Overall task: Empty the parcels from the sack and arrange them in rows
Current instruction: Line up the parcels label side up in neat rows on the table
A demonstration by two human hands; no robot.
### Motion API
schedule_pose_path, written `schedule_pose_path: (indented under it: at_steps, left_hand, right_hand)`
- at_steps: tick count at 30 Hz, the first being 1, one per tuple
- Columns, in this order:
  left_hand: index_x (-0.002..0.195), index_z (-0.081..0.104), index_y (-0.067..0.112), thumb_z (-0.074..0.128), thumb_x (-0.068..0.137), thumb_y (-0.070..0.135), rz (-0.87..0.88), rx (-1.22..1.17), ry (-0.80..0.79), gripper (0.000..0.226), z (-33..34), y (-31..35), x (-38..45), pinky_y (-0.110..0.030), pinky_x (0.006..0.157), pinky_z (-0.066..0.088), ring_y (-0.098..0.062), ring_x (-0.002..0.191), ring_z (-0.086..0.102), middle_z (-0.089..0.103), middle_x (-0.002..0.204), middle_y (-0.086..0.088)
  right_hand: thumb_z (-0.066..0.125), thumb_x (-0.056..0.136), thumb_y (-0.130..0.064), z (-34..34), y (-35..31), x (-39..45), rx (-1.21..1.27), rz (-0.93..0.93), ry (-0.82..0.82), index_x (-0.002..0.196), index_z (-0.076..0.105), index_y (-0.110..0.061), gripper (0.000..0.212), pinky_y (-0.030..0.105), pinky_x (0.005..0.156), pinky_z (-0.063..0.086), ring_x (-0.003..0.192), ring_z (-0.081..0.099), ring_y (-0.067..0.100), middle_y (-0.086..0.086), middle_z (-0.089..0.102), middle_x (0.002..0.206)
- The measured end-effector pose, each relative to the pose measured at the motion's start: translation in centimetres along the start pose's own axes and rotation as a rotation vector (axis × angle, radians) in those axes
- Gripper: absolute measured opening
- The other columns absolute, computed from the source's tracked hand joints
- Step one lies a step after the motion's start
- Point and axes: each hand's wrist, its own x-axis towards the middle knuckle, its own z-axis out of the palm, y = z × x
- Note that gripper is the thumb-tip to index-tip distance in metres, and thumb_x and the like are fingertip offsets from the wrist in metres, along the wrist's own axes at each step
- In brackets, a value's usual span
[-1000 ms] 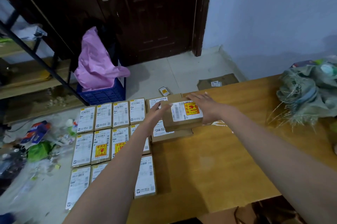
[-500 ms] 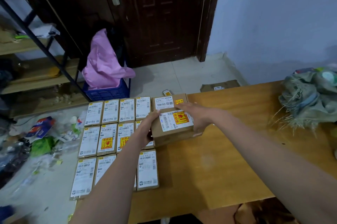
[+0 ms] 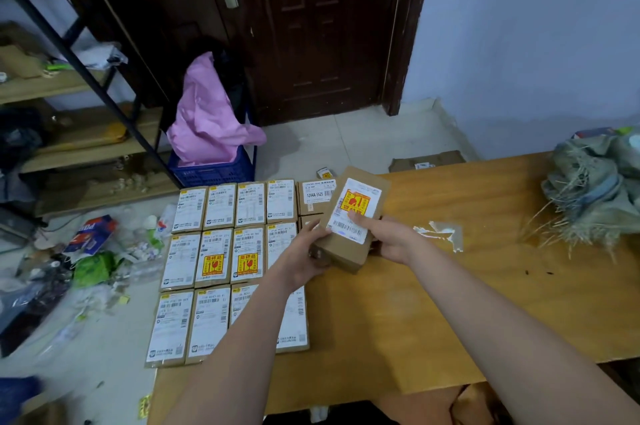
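Note:
A brown cardboard parcel with a white label and a yellow-red sticker is lifted above the wooden table, tilted with its far end up. My left hand grips its near left corner from below. My right hand holds its right side, with the thumb pressed on the label. Left of it, several flat labelled parcels lie in three rows at the table's left end. One more box marked 12V4A sits behind the lifted parcel. The crumpled grey-green sack rests at the table's far right.
A torn bit of tape or paper lies on the table. On the floor are a blue crate with pink plastic, litter at the left, a flat cardboard piece and a small box. Shelving stands left, a dark door behind.
Both hands have picked the parcel up off the stack, pulled it nearer and turned it so its long side points away. The box underneath stayed in place.

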Motion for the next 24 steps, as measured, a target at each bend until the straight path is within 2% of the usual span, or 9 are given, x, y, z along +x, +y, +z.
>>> schedule_pose_path:
  at_steps: [5,7,11,14,16,18,20,22,24]
  left_hand:
    - [0.131,0.051,0.040,0.071,0.084,0.047,0.027,0.196,0.015,0.052,-0.5,0.0,0.9,-0.043,0.091,0.055,-0.027,0.113,0.062,0.062,0.127,-0.009]
    - [0.128,0.055,0.040,0.070,0.081,0.055,0.041,0.187,0.031,0.051,-0.6,0.2,1.1,-0.045,0.098,0.050,-0.026,0.113,0.062,0.067,0.123,-0.005]
    - [0.129,0.059,0.026,0.073,0.083,0.043,0.062,0.138,0.091,0.051,-0.5,0.2,1.3,-0.045,0.095,0.053,-0.026,0.108,0.067,0.073,0.113,-0.002]
    - [0.129,0.058,0.017,0.073,0.085,0.035,0.095,0.060,0.163,0.050,-0.7,0.5,1.1,-0.036,0.074,0.056,-0.024,0.101,0.069,0.073,0.113,-0.004]
    - [0.133,0.053,0.014,0.075,0.083,0.031,0.113,-0.068,0.224,0.057,-1.5,0.5,1.1,-0.040,0.073,0.058,-0.027,0.101,0.068,0.071,0.115,-0.007]
    - [0.138,0.045,0.015,0.077,0.082,0.027,0.136,-0.166,0.246,0.065,-2.2,0.4,1.0,-0.050,0.083,0.057,-0.032,0.110,0.064,0.066,0.122,-0.011]
    - [0.138,0.039,0.019,0.077,0.082,0.021,0.147,-0.181,0.232,0.069,-2.4,0.0,0.9,-0.058,0.089,0.053,-0.033,0.114,0.061,0.062,0.125,-0.013]
    - [0.134,0.036,0.024,0.075,0.083,0.014,0.166,-0.155,0.205,0.065,-2.1,-0.5,0.6,-0.060,0.091,0.052,-0.031,0.113,0.062,0.065,0.117,-0.011]
    - [0.135,0.035,0.026,0.075,0.083,0.012,0.184,-0.164,0.177,0.067,-1.8,-0.7,0.3,-0.059,0.089,0.054,-0.029,0.110,0.065,0.067,0.115,-0.011]
  right_hand:
    - [0.080,0.080,-0.022,-1.0,0.8,0.2,-0.042,-0.017,-0.080,0.125,0.062,-0.015,0.049,0.048,0.096,0.053,0.104,0.070,0.026,0.007,0.074,0.111]
    - [0.076,0.085,-0.020,-0.8,0.8,-0.2,-0.080,-0.007,-0.164,0.125,0.062,-0.019,0.042,0.045,0.093,0.055,0.104,0.070,0.025,0.007,0.074,0.112]
    - [0.069,0.090,-0.030,-0.3,0.5,-0.5,-0.123,-0.005,-0.213,0.127,0.061,-0.023,0.039,0.041,0.086,0.057,0.103,0.071,0.022,0.005,0.073,0.113]
    - [0.065,0.087,-0.050,-0.9,0.8,-0.2,-0.092,-0.011,-0.200,0.127,0.063,-0.031,0.044,0.046,0.096,0.053,0.111,0.067,0.022,0.001,0.072,0.118]
    - [0.072,0.077,-0.057,-1.8,1.3,-0.1,-0.094,0.025,-0.211,0.126,0.062,-0.034,0.055,0.051,0.101,0.048,0.115,0.062,0.026,0.001,0.068,0.123]
    - [0.078,0.072,-0.049,-2.5,2.1,-0.2,-0.125,0.060,-0.256,0.128,0.058,-0.030,0.062,0.055,0.101,0.045,0.110,0.061,0.029,0.002,0.065,0.124]
    - [0.077,0.080,-0.033,-2.6,2.6,0.0,-0.065,0.057,-0.274,0.133,0.055,-0.023,0.059,0.058,0.102,0.044,0.112,0.061,0.030,0.006,0.066,0.126]
    - [0.070,0.088,-0.019,-1.9,2.3,0.0,0.064,0.027,-0.243,0.135,0.053,-0.015,0.049,0.059,0.101,0.045,0.117,0.060,0.032,0.012,0.065,0.126]
    - [0.069,0.088,-0.015,-1.1,1.9,0.2,0.137,0.013,-0.208,0.135,0.052,-0.018,0.049,0.058,0.101,0.045,0.119,0.060,0.032,0.013,0.065,0.127]
